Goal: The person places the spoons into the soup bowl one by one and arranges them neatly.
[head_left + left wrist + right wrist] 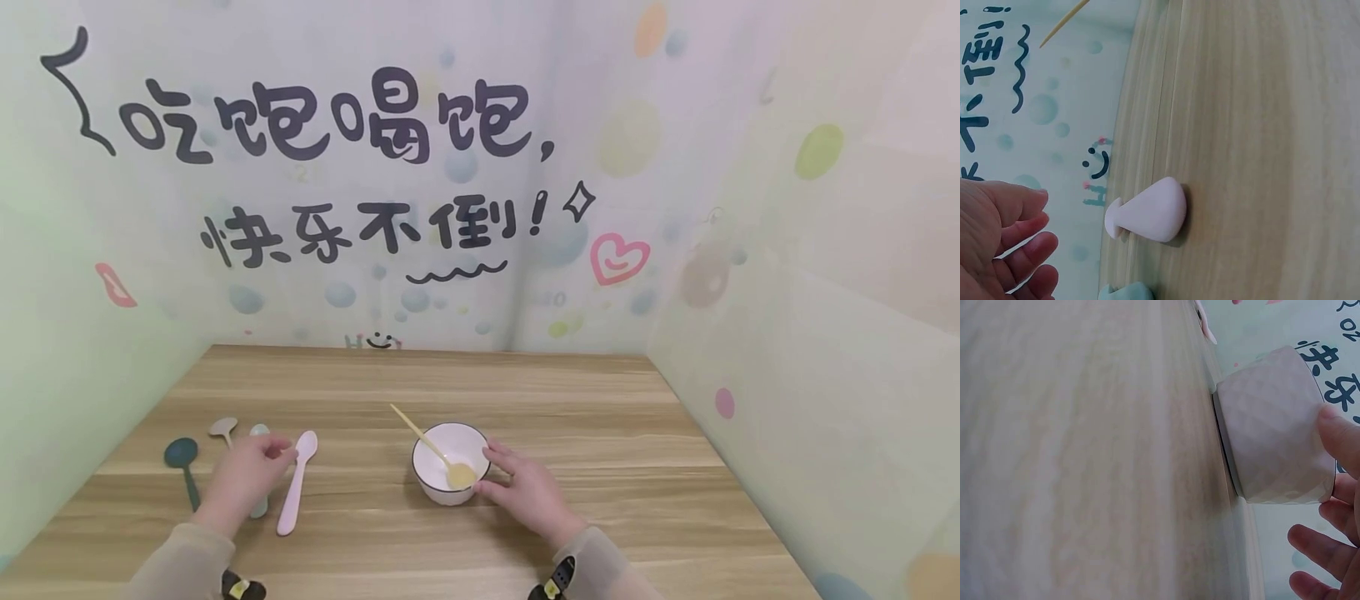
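My left hand [251, 475] hovers over several spoons at the left, its fingers loosely bent and holding nothing. Beside its fingertips lies a pale pink spoon [293, 497]; a pale green spoon [258, 507] is partly hidden under the hand. On the hand's other side are a dark green spoon [182, 455] and a beige spoon [224, 427], its handle covered. My right hand [531, 493] holds the right side of a white bowl [450, 497] by its dark rim, thumb and forefinger against it, other fingers spread. A yellow spoon [459, 476] leans in the bowl, handle over the far-left rim.
The bowl and spoons rest on a wood-grain table [390, 550]. Behind it stands a printed backdrop [480, 325] with large lettering, and patterned side walls rise at the left and right.
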Available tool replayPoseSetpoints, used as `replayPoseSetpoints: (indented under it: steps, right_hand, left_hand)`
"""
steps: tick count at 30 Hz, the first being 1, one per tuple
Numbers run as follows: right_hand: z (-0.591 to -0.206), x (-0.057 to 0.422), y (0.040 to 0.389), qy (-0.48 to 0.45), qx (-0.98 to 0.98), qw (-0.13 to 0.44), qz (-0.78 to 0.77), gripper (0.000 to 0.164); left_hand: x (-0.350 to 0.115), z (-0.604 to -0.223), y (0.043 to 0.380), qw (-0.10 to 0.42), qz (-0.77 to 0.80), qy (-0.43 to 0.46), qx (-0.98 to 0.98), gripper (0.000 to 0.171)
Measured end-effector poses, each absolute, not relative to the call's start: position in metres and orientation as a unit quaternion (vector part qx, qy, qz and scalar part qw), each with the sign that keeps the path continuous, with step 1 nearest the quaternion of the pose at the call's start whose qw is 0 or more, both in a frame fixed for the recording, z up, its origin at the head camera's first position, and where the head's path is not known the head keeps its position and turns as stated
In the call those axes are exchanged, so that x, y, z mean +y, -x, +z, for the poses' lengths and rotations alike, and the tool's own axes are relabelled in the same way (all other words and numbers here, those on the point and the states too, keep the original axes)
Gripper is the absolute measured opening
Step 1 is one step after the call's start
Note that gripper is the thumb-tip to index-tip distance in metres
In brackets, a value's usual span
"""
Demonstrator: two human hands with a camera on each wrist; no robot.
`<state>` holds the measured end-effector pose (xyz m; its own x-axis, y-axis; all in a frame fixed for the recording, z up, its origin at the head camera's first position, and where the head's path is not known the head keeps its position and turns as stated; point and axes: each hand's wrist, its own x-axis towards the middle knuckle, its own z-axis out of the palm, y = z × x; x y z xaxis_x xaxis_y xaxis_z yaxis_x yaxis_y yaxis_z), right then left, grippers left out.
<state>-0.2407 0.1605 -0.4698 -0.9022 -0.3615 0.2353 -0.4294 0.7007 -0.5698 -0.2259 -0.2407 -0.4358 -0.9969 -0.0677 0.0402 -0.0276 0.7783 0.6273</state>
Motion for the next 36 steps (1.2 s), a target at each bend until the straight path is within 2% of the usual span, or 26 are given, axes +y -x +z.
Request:
replayPoseSetpoints:
  steps: [5,12,22,36]
  right_hand:
    - [-0.47,0.16,0.241,-0.215,-0.92,0.054,0.324,0.064]
    - [-0.471,0.161,0.241,-0.216,-0.919,0.057,0.324,0.066]
    - [-0.471,0.16,0.241,-0.213,-0.918,0.055,0.329,0.064]
    - [-0.471,0.159,0.241,-0.214,-0.919,0.054,0.327,0.062]
  left_hand:
    - [-0.24,-0.441,0.225,0.014,-0.325,-0.037,-0.945,0.038]
    - [-0.237,-0.445,0.223,0.018,-0.294,-0.035,-0.955,0.031]
    - [-0.236,-0.454,0.224,0.022,-0.281,-0.045,-0.958,0.038]
    - [-0.23,-0.459,0.222,0.021,-0.266,-0.023,-0.964,0.022]
